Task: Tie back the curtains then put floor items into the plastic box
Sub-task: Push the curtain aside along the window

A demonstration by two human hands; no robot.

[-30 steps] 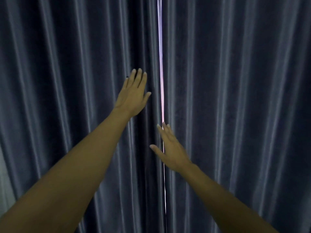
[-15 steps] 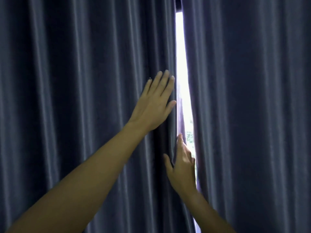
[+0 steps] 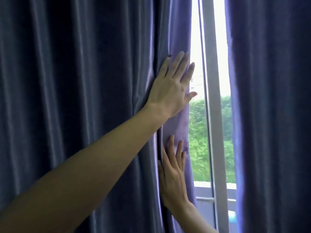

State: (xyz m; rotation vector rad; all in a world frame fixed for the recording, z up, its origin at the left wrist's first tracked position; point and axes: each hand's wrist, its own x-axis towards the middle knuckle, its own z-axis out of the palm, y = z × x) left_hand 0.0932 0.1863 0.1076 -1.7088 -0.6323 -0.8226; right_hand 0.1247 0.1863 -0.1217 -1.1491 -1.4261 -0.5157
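Left hand (image 3: 170, 91) flat on left curtain (image 3: 84, 98), right hand (image 3: 173, 175) flat below, thumb hidden, window frame (image 3: 213, 115) part-covered.

Left curtain (image 3: 75, 98) hides the right hand's (image 3: 173, 179) thumb.

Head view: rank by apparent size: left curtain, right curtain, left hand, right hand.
1. left curtain
2. right curtain
3. left hand and right hand: they look alike, and their distance from the camera differs, so no ranking.
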